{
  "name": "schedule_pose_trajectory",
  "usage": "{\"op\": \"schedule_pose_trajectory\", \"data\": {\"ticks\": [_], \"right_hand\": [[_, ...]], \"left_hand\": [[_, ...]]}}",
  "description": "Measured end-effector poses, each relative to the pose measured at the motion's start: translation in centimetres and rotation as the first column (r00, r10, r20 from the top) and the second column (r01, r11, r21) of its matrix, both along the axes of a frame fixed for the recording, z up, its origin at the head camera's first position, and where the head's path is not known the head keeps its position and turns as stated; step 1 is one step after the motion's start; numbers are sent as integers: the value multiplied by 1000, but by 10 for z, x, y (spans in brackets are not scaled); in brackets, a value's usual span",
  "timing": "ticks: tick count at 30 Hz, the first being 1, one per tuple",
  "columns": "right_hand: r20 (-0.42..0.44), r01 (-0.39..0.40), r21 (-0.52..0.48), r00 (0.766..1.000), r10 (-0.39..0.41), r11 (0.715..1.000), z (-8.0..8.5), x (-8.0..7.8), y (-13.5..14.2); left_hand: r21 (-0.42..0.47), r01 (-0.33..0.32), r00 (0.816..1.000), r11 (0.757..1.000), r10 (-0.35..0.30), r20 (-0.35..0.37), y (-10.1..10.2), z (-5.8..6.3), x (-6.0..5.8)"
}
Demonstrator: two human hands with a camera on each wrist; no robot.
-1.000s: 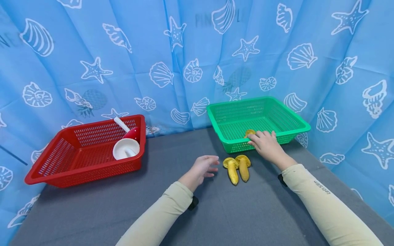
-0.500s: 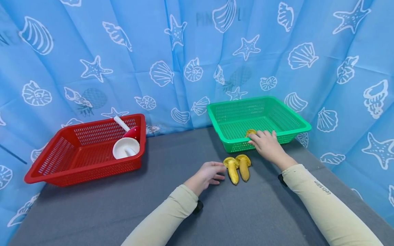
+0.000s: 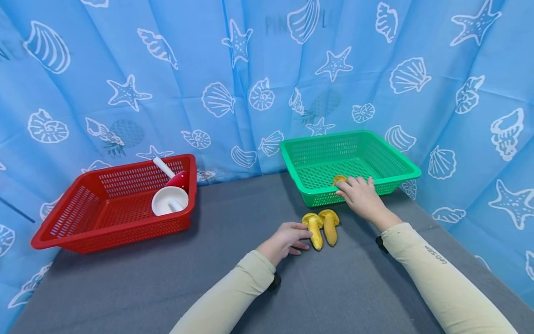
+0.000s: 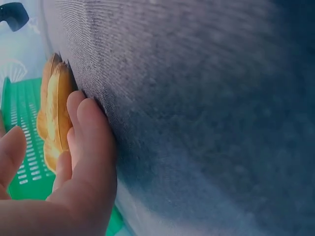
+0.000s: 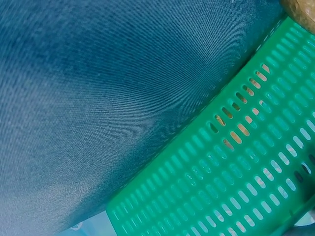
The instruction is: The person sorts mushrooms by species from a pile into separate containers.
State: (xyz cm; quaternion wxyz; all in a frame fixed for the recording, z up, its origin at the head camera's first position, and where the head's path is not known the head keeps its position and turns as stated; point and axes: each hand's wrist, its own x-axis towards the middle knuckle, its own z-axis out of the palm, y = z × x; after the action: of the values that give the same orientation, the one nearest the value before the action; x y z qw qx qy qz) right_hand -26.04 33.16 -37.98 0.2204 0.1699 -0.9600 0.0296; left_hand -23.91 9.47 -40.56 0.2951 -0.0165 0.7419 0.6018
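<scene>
Two yellow-brown toy mushrooms lie side by side on the grey cloth, the left mushroom and the right mushroom, caps toward the green basket. My left hand is beside the left one, fingers loosely bent and fingertips right at its stem; the left wrist view shows the thumb apart. Over the basket's near rim reaches my right hand, holding a third mushroom, whose cap shows by the thumb while its stem is hidden. Through the slots in the right wrist view, tan patches show inside the basket wall.
At the left stands a red basket with a white bowl and a red ladle with a white handle inside. A blue shell-patterned curtain hangs behind the cloth-covered table.
My left hand has moved right and slightly nearer to me, up to the left mushroom on the cloth. The right hand has stayed at the green basket's rim.
</scene>
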Motion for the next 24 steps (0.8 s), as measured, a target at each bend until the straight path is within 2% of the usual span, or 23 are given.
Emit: {"op": "schedule_pose_trajectory", "data": {"ticks": [6,15,19,24], "right_hand": [[23,13,-21,1000,-13,1000,0,1,-1],[32,28,-31,999,-27,999,0,1,-1],[23,26,-24,999,-26,999,0,0,-1],[13,26,-24,1000,-26,999,-2,-1,-2]], "left_hand": [[-47,-4,1000,999,4,1,6,-1,0],[-141,-95,995,985,92,-28,21,-2,-3],[-159,-143,989,977,137,-49,28,-4,-3],[-152,-158,987,976,150,-64,29,-3,0]]}}
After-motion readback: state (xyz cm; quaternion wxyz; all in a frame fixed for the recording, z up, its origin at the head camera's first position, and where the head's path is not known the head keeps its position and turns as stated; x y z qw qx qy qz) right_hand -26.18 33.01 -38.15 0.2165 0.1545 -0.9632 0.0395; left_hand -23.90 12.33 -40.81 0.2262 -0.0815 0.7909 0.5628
